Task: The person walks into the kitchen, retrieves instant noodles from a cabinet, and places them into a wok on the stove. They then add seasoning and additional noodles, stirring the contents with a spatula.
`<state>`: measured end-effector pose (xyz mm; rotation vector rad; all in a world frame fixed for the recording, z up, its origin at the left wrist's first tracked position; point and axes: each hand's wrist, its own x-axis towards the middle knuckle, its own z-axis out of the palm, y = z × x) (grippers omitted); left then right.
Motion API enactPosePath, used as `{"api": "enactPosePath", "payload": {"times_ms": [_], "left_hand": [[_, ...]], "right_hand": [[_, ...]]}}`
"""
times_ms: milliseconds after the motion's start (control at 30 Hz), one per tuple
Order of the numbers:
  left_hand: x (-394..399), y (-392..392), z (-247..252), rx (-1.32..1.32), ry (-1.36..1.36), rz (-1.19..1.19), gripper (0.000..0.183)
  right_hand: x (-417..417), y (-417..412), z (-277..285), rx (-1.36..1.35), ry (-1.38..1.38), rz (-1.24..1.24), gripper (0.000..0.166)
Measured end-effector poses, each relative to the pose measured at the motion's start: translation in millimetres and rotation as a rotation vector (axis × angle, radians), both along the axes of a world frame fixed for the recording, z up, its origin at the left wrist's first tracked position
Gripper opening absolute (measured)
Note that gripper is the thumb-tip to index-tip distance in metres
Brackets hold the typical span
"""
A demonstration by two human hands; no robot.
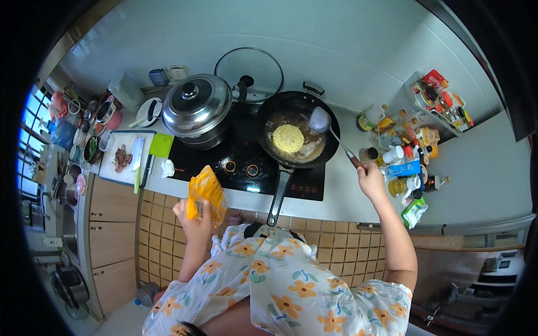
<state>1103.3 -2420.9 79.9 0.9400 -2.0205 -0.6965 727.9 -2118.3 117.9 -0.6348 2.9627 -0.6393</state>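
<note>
My left hand point(194, 216) grips an orange plastic food packet point(206, 193) in front of the hob's near edge. In my right hand point(371, 179) is the wooden handle of a metal wok spatula point(320, 120). The spatula's blade is over the right side of a black wok point(269, 105), at the edge of the liquid. Inside the wok, a round yellow noodle cake point(288, 138) sits in shallow brownish, bubbling liquid. The wok's long handle point(280, 197) points toward me past the counter edge. A black induction hob point(201, 161) is under the wok.
A lidded steel pot point(197, 109) stands left of the wok, with a glass lid point(250, 63) against the wall. Further left, a cutting board point(110, 161) bears sliced meat point(122, 158) and a cleaver point(136, 153). Bottles and seasonings point(403, 164) crowd the right counter.
</note>
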Motion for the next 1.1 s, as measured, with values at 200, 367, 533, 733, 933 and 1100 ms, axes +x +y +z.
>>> {"api": "enactPosePath", "payload": {"times_ms": [200, 367, 533, 733, 933, 1100], "left_hand": [[-2, -11, -8, -0.019, 0.043, -0.008, 0.020], [-1, -21, -2, -0.050, 0.023, -0.034, 0.020], [1, -30, 3, -0.042, 0.043, -0.018, 0.020], [4, -37, 4, -0.019, 0.033, -0.016, 0.020], [0, -40, 0, -0.027, 0.029, -0.049, 0.021], [-5, -40, -1, -0.032, 0.022, -0.072, 0.022]], "right_hand": [[-14, 8, -30, -0.228, -0.540, -0.190, 0.029], [-6, -8, -58, -0.535, -0.815, -0.291, 0.024], [2, -18, -78, -0.706, -0.961, -0.321, 0.023], [13, -9, -66, -0.701, -0.936, -0.300, 0.023], [23, 10, -45, -0.613, -0.802, -0.305, 0.020], [23, 33, -39, -0.456, -0.419, -0.094, 0.020]]}}
